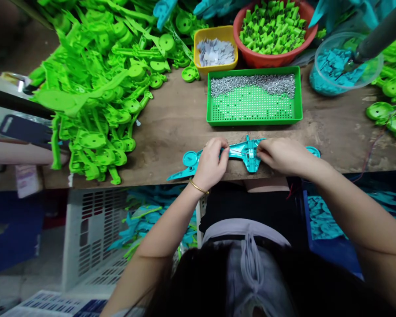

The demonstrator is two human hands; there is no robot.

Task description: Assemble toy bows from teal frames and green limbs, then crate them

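A long teal plastic toy shell (239,152) lies across the front of the bench, its hollow inner side facing up. Thin dark wire runs along inside it, and round ends show at its left and right. My left hand (213,160) has its fingers curled over the shell's left part. My right hand (280,154) is closed at the middle block of the shell, thumb and fingertips pinched together. Whatever is between those fingertips is too small or hidden to make out.
Behind the shell stands a green perforated tray (254,122) of small metal screws. Past it are a yellow tub (216,68) of grey pieces, a red bowl (273,59) of green parts and a clear tub (346,83) of teal pieces. Green shells (99,97) are heaped at left.
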